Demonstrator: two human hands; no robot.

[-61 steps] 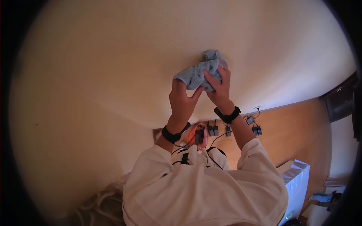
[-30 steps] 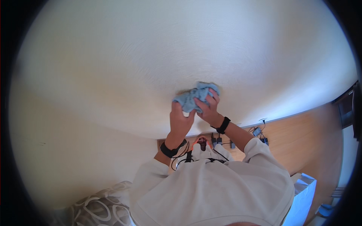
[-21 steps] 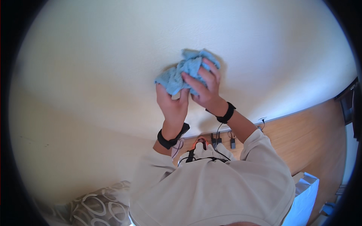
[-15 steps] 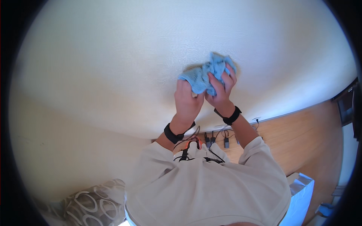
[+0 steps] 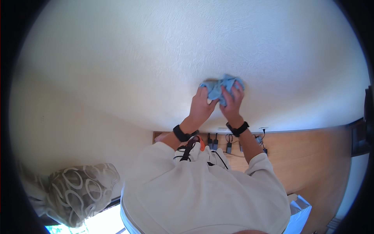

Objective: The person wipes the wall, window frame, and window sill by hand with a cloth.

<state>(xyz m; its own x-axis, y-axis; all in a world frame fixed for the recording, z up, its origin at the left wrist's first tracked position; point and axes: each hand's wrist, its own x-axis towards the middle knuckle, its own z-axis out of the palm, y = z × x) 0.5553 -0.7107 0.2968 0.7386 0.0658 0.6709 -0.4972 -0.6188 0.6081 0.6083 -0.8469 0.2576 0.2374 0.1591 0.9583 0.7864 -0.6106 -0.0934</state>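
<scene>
A crumpled light blue cloth is pressed against the white textured wall in front of me. My left hand grips its left end, with the fingers curled over the edge. On the right part of the cloth, my right hand is closed, its fingers bent into the folds. Both hands are close together, and each wrist carries a black band. What lies between the cloth and the wall is hidden.
Below the hands, several black power adapters with cables lie on the wooden floor along the wall. A white box stands at the lower right. A patterned curtain hangs beside a bright window at the lower left.
Both hands and the blue cloth have moved lower in the view, with the left hand also shifting right. The curtain sits higher in view and the window now shows beside it.
</scene>
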